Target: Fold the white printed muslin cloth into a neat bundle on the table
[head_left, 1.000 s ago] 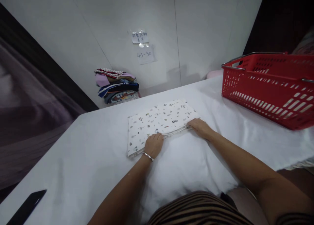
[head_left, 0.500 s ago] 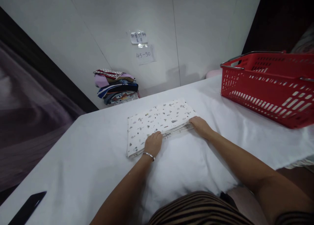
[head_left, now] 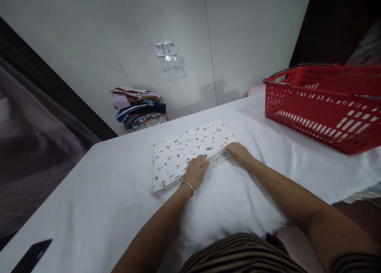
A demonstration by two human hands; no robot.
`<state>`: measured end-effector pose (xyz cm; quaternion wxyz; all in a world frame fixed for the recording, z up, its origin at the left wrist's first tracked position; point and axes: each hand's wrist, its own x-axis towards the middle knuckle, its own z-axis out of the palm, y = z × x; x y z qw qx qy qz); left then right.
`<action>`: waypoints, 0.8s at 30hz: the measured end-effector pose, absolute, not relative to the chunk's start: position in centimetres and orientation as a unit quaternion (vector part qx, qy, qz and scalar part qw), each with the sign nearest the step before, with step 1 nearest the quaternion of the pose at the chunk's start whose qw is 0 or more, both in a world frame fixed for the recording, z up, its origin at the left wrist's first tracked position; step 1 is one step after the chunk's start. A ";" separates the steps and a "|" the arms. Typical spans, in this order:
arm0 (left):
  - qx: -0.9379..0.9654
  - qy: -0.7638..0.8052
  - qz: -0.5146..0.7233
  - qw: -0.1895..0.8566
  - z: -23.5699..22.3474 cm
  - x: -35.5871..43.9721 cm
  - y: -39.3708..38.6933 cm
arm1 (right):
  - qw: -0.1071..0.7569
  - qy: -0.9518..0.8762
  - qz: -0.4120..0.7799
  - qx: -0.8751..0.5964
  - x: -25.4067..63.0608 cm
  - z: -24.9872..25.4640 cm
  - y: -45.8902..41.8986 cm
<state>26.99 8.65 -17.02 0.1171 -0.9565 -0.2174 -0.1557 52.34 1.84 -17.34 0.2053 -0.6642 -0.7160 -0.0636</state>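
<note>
Left hand: opened out, fingers laid over the near edge of the folded cloth
Right hand: curled, gripping its near edge by the right corner
Cloth's place: on the white counter, mostly beyond both hands

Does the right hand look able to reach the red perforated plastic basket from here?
Probably yes: I see nothing between the right hand and the red basket, though that hand rests on the folded white patterned cloth.
</note>
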 end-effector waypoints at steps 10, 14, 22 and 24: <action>-0.970 -0.124 -0.165 0.130 -16.6 33.1 9.1 | 0.215 -0.712 -0.054 -0.666 52.1 -16.5 1.8; -0.967 -0.155 -0.161 0.119 -16.3 34.9 9.6 | 0.222 -0.711 -0.054 -0.665 52.1 -16.5 1.9; -0.952 -0.218 -0.213 0.024 -16.0 35.5 8.3 | 0.248 -0.722 -0.026 -0.645 52.4 -16.2 1.6; -0.945 -0.239 -0.222 -0.011 -16.1 35.1 7.9 | 0.248 -0.731 -0.016 -0.636 52.3 -16.1 1.4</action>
